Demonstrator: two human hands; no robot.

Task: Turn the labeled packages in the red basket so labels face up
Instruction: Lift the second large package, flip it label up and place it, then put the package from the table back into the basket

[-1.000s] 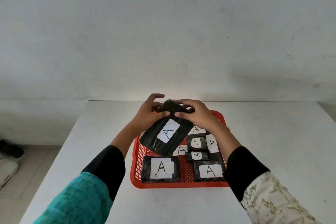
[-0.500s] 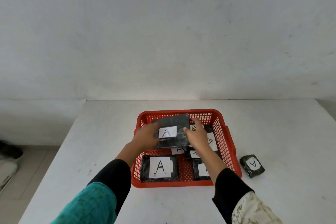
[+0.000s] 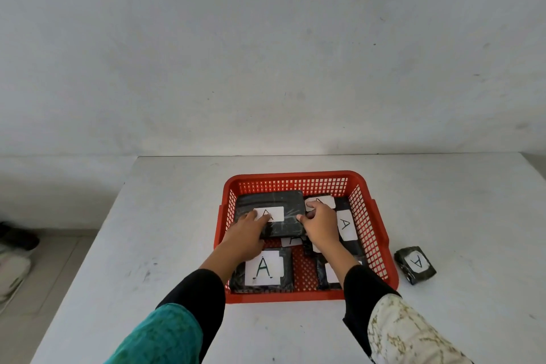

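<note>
Package (image 3: 270, 213) lowered into basket (image 3: 366, 216) | left hand (image 3: 246, 235) atop | right hand (image 3: 320, 226) beside

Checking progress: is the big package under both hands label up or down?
Label up. The large black package lies in the red basket with its white "A" label showing on top.

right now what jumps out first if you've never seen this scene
The red basket in the middle of the white table, filled with black packages bearing white "A" labels. Both hands are in it: the left hand and right hand rest on the large black package at the back left, label up. One small package lies outside, right of the basket.
</note>
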